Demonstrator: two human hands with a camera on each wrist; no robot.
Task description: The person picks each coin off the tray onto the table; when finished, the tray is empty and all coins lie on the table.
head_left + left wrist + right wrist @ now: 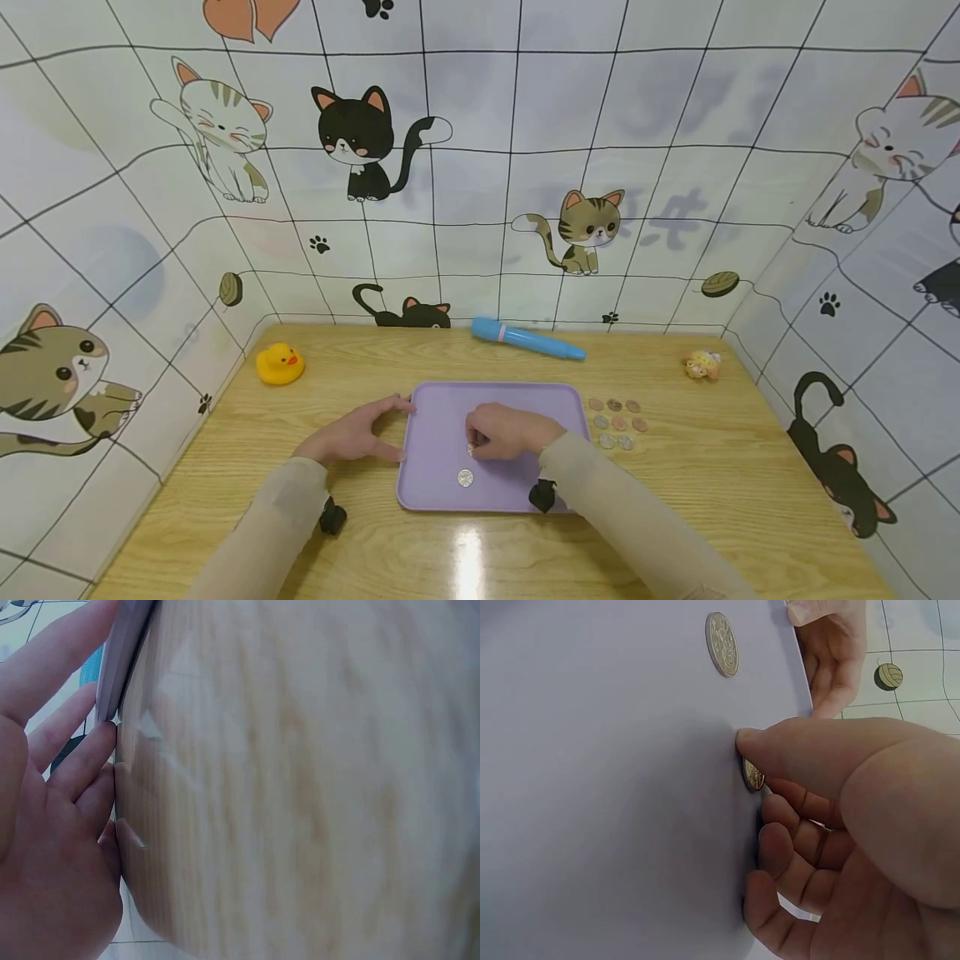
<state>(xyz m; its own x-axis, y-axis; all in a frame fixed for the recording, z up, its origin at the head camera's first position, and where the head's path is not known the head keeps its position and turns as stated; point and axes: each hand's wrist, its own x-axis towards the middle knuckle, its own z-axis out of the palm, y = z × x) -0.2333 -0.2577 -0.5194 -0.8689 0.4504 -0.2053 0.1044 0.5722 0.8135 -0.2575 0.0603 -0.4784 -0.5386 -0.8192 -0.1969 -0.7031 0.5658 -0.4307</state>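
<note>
A lilac tray (pixel 442 404) lies on the table. My left hand (pixel 354 432) is spread at its left edge, thumb and fingertips touching the rim; the left wrist view shows the fingers along the tray's side (pixel 124 660). Over the tray's middle, my right hand (pixel 512 431) pinches a coin (pixel 753 777) between thumb and fingers, low against the tray surface. The other fingers of that hand are curled. A silver coin (pixel 466 478) lies flat on the tray, nearer the front, apart from the right hand.
Right of the tray, several copper and silver coins (pixel 618 423) lie in rough rows on the wooden table (pixel 720 483). Behind the tray is a blue pen-shaped object (pixel 528 339). A yellow rubber duck (pixel 281 364) sits back left, a small figurine (pixel 702 364) back right.
</note>
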